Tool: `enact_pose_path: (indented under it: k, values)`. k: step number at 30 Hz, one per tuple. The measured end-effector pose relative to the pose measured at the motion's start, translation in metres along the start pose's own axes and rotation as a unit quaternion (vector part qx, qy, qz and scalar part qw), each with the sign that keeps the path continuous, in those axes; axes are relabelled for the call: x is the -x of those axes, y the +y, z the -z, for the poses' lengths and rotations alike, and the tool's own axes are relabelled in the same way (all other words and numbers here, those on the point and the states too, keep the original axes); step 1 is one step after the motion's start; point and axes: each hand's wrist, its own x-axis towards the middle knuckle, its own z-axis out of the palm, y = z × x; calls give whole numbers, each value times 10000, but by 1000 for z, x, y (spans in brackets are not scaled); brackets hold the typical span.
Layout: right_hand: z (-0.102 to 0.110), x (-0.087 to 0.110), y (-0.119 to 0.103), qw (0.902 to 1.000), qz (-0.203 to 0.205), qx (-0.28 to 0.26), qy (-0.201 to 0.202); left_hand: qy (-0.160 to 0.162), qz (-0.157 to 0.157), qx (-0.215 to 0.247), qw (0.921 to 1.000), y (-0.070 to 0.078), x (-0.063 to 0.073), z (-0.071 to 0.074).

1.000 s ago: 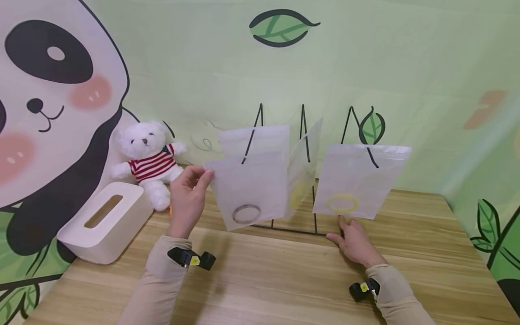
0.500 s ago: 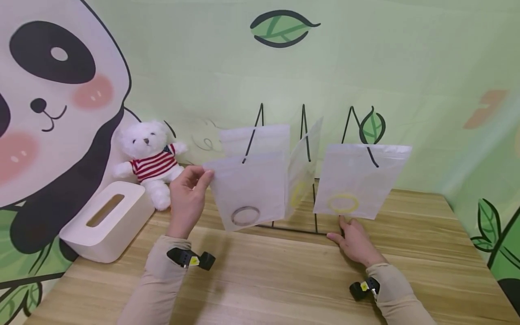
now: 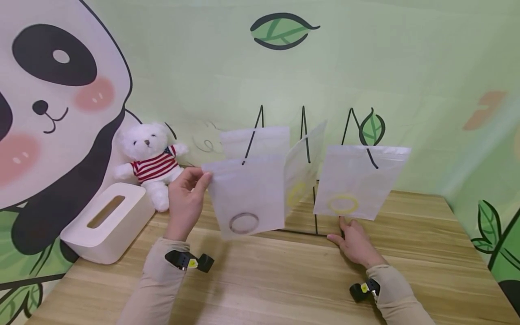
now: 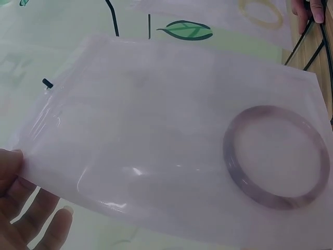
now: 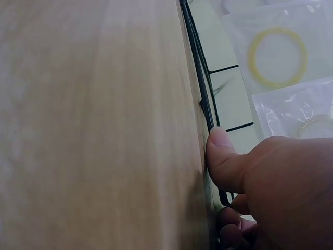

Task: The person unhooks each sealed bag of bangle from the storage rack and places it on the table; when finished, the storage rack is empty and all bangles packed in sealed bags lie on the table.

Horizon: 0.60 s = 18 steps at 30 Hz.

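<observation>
My left hand pinches the upper left edge of a translucent zip bag between thumb and fingers. A brownish-grey bangle lies inside it. The black tip of a rack hook pokes out near the bag's top edge. Behind it hangs another bag, mostly hidden. My right hand grips the front right corner of the black wire rack, thumb and fingers on its base bar. Just above that hand hangs a bag with a yellow bangle.
A bag with a yellow bangle hangs sideways from the middle hook. At the left stand a white tissue box and a white teddy bear in a striped shirt. The wooden table extends in front; a printed backdrop stands behind.
My left hand has shifted slightly left and down. The front left bag's lower edge has dropped, and the middle bag has turned a little. My right hand stays on the rack.
</observation>
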Motion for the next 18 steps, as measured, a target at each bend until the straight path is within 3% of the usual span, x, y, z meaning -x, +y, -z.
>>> enact_pose_path:
  k: [18]
  values:
    - [0, 1, 0, 9999, 128, -11, 108, -61, 35, 73, 9999, 4, 0, 0]
